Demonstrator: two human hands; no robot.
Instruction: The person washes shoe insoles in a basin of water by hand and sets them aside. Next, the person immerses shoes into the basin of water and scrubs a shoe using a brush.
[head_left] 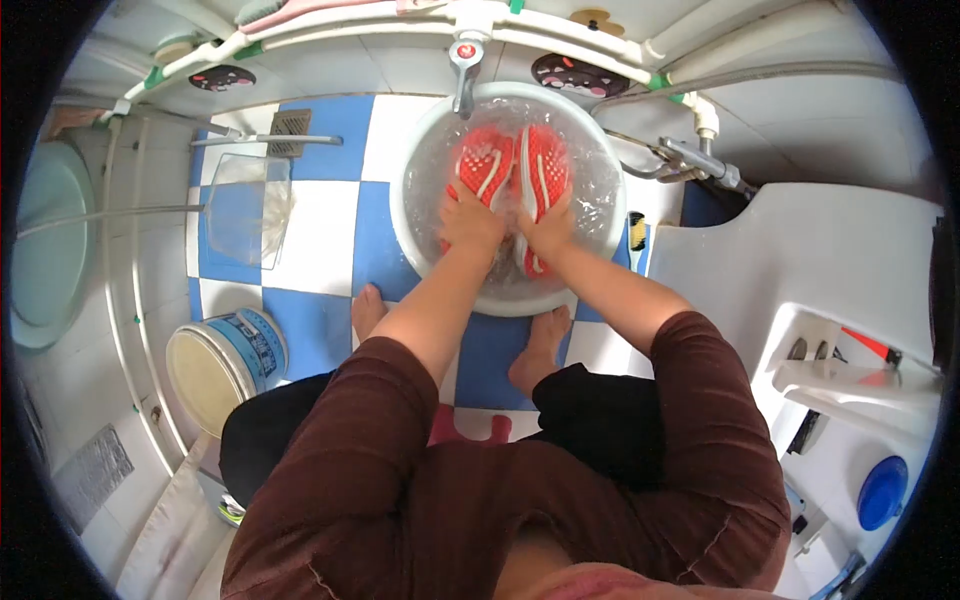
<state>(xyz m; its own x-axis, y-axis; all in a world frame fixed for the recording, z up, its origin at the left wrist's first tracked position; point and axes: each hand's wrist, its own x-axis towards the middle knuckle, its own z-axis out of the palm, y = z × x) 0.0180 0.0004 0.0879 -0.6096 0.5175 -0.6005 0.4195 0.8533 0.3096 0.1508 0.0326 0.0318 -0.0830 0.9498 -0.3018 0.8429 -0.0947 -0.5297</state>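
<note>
Red shoes (541,165) side by side in white basin (400,215), long axes roughly fore-aft, far ends jutting ahead of left hand (470,222) grasping left one, right hand (549,230) grasping right one

Left hand (473,218) close beside right hand (549,228)

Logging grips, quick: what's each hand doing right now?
Left hand: closed, holding the left red shoe.
Right hand: closed, holding the right red shoe.
</note>
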